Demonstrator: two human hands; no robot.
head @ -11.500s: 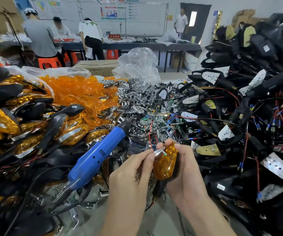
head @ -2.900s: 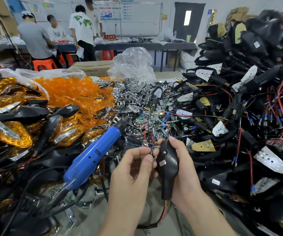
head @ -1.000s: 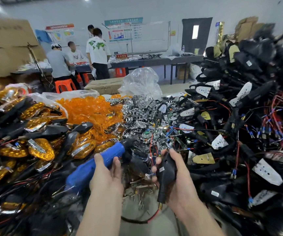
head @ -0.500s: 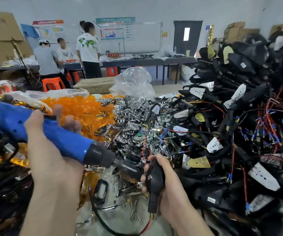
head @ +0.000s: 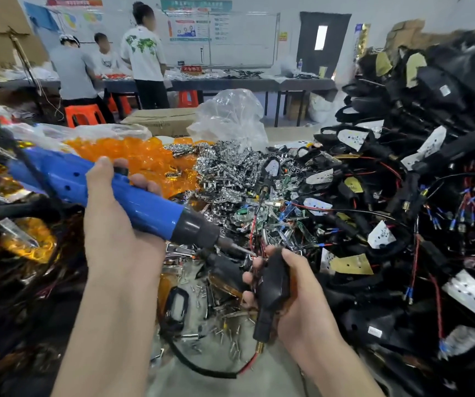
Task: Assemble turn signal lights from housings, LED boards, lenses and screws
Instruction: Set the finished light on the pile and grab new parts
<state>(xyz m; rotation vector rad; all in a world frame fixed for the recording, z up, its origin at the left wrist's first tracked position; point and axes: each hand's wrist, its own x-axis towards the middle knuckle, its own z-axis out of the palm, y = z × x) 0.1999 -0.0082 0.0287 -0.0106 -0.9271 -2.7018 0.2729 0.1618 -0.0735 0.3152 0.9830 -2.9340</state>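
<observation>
Head view: my left hand is wrapped tight around the blue screwdriver. My right hand is curled around the black housing, low in the middle, right in front of me. The housing stands almost straight up, and its wire comes out the bottom. The screwdriver slants down from the left. Its tip sits just left of the housing's top. I can't tell if they touch. I think the tip must go a little more to the right.
</observation>
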